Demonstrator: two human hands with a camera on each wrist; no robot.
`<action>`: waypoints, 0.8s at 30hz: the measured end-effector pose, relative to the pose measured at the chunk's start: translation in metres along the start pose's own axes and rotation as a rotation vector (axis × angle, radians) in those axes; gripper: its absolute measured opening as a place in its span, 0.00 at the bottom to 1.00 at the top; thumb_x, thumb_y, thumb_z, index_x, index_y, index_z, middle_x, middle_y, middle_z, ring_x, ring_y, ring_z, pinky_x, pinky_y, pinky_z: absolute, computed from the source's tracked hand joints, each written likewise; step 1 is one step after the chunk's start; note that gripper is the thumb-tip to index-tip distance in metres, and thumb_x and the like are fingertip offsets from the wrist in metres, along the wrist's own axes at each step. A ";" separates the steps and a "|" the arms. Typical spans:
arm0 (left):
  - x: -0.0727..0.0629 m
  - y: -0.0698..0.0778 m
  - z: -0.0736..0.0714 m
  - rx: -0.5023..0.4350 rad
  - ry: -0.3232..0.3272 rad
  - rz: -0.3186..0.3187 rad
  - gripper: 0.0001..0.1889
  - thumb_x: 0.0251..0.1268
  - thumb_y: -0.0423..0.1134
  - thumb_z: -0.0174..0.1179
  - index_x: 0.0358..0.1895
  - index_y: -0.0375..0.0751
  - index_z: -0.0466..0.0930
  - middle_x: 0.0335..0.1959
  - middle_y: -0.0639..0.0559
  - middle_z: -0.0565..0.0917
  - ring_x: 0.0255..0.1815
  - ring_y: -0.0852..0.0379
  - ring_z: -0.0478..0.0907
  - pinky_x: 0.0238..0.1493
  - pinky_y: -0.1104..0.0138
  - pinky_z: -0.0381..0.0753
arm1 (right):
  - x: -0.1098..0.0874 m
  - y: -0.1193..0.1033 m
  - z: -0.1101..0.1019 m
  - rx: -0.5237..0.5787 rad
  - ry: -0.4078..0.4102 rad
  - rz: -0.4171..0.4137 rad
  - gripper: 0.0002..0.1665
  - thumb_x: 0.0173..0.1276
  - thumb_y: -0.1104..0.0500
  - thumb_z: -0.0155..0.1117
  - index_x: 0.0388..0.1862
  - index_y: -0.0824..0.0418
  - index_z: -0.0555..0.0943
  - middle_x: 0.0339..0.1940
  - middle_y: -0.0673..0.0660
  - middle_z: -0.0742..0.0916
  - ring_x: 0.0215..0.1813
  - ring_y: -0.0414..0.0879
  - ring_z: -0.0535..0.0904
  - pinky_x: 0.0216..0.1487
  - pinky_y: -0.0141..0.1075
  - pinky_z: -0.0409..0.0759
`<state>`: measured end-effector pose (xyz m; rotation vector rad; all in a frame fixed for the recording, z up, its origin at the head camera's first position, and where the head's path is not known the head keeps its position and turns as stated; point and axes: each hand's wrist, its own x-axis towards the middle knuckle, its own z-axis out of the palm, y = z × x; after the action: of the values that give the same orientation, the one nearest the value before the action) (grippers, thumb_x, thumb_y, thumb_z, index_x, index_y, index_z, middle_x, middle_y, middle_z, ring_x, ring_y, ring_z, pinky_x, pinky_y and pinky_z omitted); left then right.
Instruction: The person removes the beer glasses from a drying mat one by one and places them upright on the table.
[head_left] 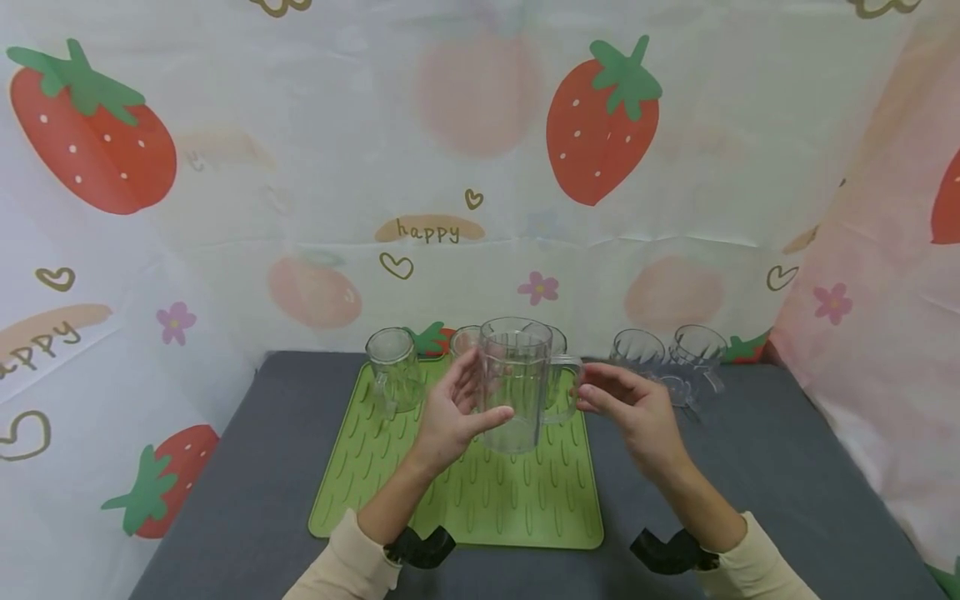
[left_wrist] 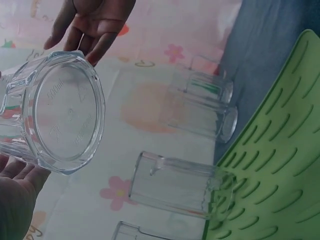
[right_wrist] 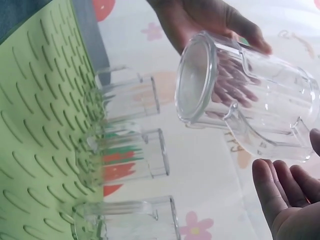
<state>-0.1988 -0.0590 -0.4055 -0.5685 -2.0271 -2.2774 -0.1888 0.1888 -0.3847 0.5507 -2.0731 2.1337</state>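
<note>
A clear handled mug (head_left: 517,383) is held upright over the green mat (head_left: 525,508). My left hand (head_left: 453,417) grips its body, thumb across the near side and fingers round the far side; the fingers show through the clear wall in the right wrist view. At the handle (head_left: 573,387) is my right hand (head_left: 637,412), its loosely bent fingertips right at the outer edge and not wrapped through the loop. The left wrist view shows the mug's round base (left_wrist: 67,115), marked 500ml.
Toward the mat's back edge stand more clear mugs: one at the left (head_left: 395,375) and two partly hidden behind the held mug. Two further mugs, one (head_left: 637,350) beside another (head_left: 699,354), stand on the grey table (head_left: 720,467) at back right. A strawberry-print curtain (head_left: 337,167) encloses the table.
</note>
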 end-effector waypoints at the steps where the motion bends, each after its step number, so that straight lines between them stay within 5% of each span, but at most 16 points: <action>1: 0.000 0.000 0.000 -0.005 -0.003 0.002 0.55 0.48 0.41 0.76 0.76 0.31 0.48 0.74 0.36 0.61 0.75 0.41 0.60 0.69 0.69 0.67 | 0.000 0.000 0.000 0.006 -0.002 0.006 0.21 0.69 0.67 0.62 0.56 0.80 0.74 0.42 0.45 0.88 0.43 0.38 0.86 0.45 0.34 0.86; 9: 0.000 -0.002 0.001 -0.017 -0.010 0.010 0.57 0.48 0.46 0.76 0.76 0.31 0.48 0.74 0.35 0.61 0.75 0.40 0.59 0.69 0.71 0.68 | 0.000 0.001 0.004 0.017 -0.002 0.033 0.24 0.69 0.67 0.62 0.57 0.84 0.71 0.41 0.43 0.88 0.45 0.36 0.86 0.46 0.33 0.86; 17: -0.001 -0.002 0.000 -0.003 -0.013 0.006 0.56 0.49 0.44 0.76 0.76 0.31 0.48 0.75 0.35 0.59 0.76 0.41 0.58 0.69 0.69 0.67 | 0.000 0.002 0.004 0.024 -0.004 0.033 0.13 0.68 0.67 0.63 0.49 0.56 0.82 0.40 0.43 0.89 0.44 0.36 0.86 0.44 0.33 0.86; 24: -0.001 -0.003 -0.001 0.000 -0.014 0.008 0.56 0.49 0.45 0.76 0.76 0.32 0.49 0.75 0.35 0.61 0.76 0.41 0.59 0.69 0.69 0.68 | 0.000 0.003 0.004 0.019 -0.002 0.046 0.13 0.67 0.68 0.63 0.49 0.57 0.83 0.39 0.43 0.89 0.43 0.36 0.86 0.43 0.32 0.86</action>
<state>-0.1984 -0.0595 -0.4087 -0.5939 -2.0273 -2.2751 -0.1893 0.1848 -0.3870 0.5116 -2.0887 2.1809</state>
